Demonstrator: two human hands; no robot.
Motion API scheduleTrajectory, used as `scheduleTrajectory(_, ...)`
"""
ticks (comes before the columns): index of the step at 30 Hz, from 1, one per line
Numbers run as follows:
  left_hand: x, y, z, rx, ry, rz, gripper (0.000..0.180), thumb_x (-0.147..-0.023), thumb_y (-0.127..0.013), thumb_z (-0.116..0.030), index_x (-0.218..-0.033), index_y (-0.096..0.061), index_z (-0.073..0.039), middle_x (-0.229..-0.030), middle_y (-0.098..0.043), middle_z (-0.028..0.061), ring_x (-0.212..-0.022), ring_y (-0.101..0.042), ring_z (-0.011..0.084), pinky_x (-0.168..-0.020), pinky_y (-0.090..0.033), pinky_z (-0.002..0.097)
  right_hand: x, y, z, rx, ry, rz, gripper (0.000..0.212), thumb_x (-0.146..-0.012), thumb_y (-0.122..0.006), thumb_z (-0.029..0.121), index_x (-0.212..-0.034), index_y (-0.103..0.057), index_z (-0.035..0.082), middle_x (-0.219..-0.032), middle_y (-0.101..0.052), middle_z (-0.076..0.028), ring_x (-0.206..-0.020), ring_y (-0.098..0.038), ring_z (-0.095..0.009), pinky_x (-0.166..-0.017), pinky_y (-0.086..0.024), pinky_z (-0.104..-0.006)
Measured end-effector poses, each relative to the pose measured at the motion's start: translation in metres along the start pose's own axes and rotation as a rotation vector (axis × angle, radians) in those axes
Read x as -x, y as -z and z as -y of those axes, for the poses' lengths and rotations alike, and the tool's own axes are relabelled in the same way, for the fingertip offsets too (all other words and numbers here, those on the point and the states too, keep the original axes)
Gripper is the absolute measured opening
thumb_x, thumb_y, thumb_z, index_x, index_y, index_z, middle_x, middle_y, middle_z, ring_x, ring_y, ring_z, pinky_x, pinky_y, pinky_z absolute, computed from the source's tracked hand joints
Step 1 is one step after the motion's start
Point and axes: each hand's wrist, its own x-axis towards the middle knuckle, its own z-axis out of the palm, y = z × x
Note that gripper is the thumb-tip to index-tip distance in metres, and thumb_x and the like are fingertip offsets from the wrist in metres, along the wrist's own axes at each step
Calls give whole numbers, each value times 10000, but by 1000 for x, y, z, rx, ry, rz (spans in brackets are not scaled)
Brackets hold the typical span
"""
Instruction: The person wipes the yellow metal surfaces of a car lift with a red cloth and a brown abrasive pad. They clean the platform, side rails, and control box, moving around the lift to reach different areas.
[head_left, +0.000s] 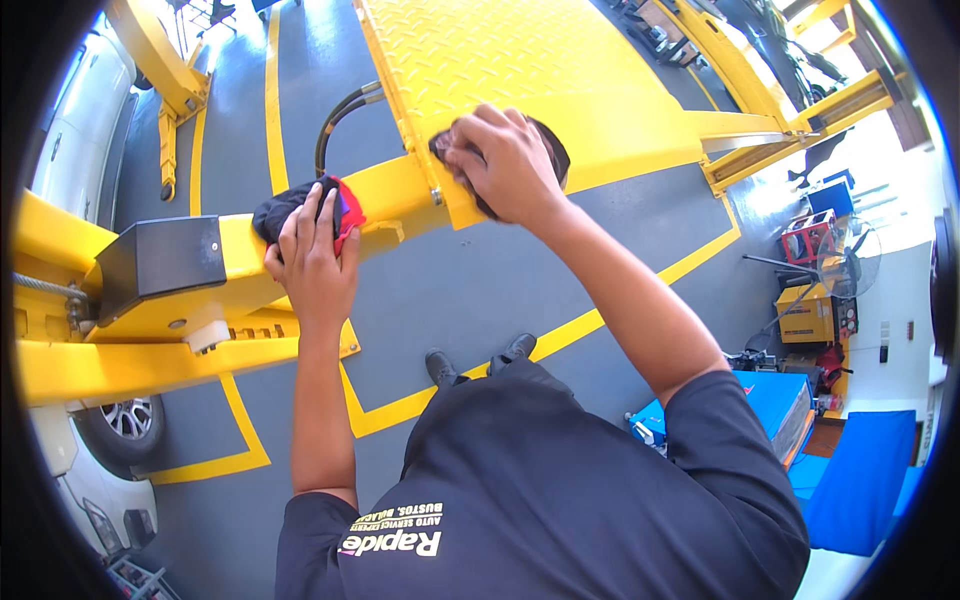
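My left hand (312, 245) is on the yellow beam of a vehicle lift, its fingers laid over a bunched black and red cloth (270, 217). The cloth sits against the top of the beam and looks held under the fingers and thumb. Farther right, my right hand (505, 165) is closed on a dark cloth (552, 150) and presses it to the near end of the yellow ramp (620, 120). Part of this cloth shows on either side of the hand; the rest is hidden beneath it.
A black cover (165, 265) sits on the beam left of my left hand. Black hoses (335, 120) curve down beside the ramp. Yellow lines (590, 325) mark the grey floor (440, 295). A fan (848, 260) and a blue-topped unit (765, 405) stand at right; a car wheel (125, 420) at left.
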Motion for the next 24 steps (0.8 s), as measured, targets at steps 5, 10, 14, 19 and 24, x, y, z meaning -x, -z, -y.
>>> scheduleTrajectory(5, 1, 4, -4, 9, -9, -10, 506, -1027, -682, -408, -1480, -662, -181, -1607, -558, -28, -1444, -474, 225, -1184, -258, 522, 5, 45, -84, 194, -451, 23, 252, -1005, -713, 342, -1072, -766, 105, -1189, -723, -122, -1166, -665, -348, -1000, -513, -496)
scheduleTrajectory(10, 2, 2, -7, -18, -24, -4, 510, -1021, -681, -398, -1477, -654, -172, -1593, -568, -19, -1443, -471, 232, -1178, -259, 523, -3, 67, -124, 608, -607, 22, 312, -1064, -569, 317, -1141, -714, 52, -1205, -713, -169, -1181, -668, -352, -961, -533, -522)
scheduleTrajectory(14, -6, 4, -11, 1, -34, 30, 508, -1010, -689, -357, -1475, -653, -155, -1585, -579, -23, -1426, -485, 240, -1168, -288, 482, -7, 8, -75, 429, -396, -23, 278, -1038, -550, 272, -1081, -660, 21, -1118, -694, -199, -1079, -668, -398, -943, -535, -536)
scheduleTrajectory(19, -60, 21, -1, 420, 216, 164, 379, -1091, -635, -311, -1338, -745, -46, -1279, -773, 107, -1229, -698, 278, -1103, -502, 398, -17, -19, 19, 187, -9, 3, 223, -927, -674, 208, -1098, -708, 69, -1141, -688, -156, -1139, -657, -361, -935, -511, -540)
scheduleTrajectory(24, -103, 29, -59, 1080, 276, 32, 437, -1156, -542, -297, -1264, -739, 78, -1226, -783, 150, -1161, -736, 207, -1093, -530, 348, -7, 19, -54, 205, -158, 25, 249, -985, -662, 284, -1107, -730, 78, -1127, -721, -176, -1102, -703, -367, -914, -550, -541)
